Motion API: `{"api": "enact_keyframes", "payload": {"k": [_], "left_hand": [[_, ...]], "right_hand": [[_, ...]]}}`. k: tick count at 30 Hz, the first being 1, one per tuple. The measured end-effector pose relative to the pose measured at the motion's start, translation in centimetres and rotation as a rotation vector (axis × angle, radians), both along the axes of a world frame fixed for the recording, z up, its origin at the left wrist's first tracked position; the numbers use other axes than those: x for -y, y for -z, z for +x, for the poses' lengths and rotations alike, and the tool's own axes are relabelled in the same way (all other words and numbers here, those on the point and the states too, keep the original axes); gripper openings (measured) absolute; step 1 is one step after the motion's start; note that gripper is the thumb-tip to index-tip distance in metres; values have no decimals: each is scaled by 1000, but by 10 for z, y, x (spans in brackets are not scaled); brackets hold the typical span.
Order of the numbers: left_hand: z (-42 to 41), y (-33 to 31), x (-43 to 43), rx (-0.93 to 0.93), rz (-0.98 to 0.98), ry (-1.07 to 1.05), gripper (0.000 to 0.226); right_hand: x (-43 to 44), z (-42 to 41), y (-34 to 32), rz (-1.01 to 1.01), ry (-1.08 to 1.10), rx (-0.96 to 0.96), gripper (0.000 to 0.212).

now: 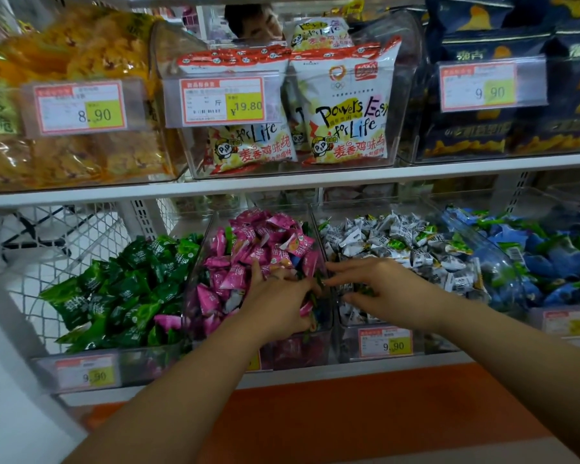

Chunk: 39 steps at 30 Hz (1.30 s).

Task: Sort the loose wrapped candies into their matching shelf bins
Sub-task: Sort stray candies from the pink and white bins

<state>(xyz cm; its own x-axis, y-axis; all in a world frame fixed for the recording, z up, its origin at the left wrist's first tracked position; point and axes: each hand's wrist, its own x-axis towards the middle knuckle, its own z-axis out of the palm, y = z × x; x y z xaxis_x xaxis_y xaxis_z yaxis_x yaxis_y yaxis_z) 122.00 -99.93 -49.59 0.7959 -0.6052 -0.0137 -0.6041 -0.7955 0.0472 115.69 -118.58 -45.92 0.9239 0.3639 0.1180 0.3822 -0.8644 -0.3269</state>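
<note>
Four clear bins stand side by side on the lower shelf: green candies [121,296], pink candies [248,246], grey-white candies [399,242] and blue candies [556,262]. My left hand [275,299] lies in the right part of the pink bin, its fingers curled over several stray green candies [316,285] whose wrappers poke out at the fingertips. My right hand [382,289] hovers over the front of the grey-white bin, fingers stretched left to the divider, almost touching the left hand. A stray pink candy [168,321] lies in the green bin. Green wrappers are mixed among the grey-white and blue candies.
Price tags [385,343] hang on the bin fronts. The upper shelf [282,182] overhangs with bins of snack bags [345,105]. A white wire basket [47,236] stands at the left. A person is partly visible behind the shelf [253,23]. The floor below is orange [349,413].
</note>
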Motion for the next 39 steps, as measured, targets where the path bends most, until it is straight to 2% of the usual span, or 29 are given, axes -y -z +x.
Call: {"api": "enact_keyframes", "payload": {"k": [3, 10, 19, 22, 24, 28, 30, 34, 39], "left_hand": [[2, -3, 1, -50, -26, -8, 45], [5, -7, 4, -29, -138, -41, 27], [5, -26, -8, -201, -544, -61, 20], [5, -25, -10, -196, -654, -93, 17], [4, -28, -12, -209, -776, -108, 18], [0, -40, -18, -254, -958, -83, 24], [-4, -46, -18, -303, -1036, -50, 24], [-10, -52, -5, -411, -1236, -1, 20], [-14, -51, 31, -380, -1168, 67, 22]], "right_hand": [[2, 0, 3, 2, -4, 3, 41], [2, 0, 2, 11, 4, -6, 41], [-3, 1, -3, 44, 30, -56, 39], [-8, -1, -2, 87, 85, -22, 49], [-14, -1, 1, 131, 110, 13, 64], [-25, 1, 5, 316, 113, 50, 87], [-29, 2, 6, 427, 102, 77, 85], [-25, -3, 7, 625, 133, 125, 63], [8, -23, 8, 634, 243, 168, 46]]}}
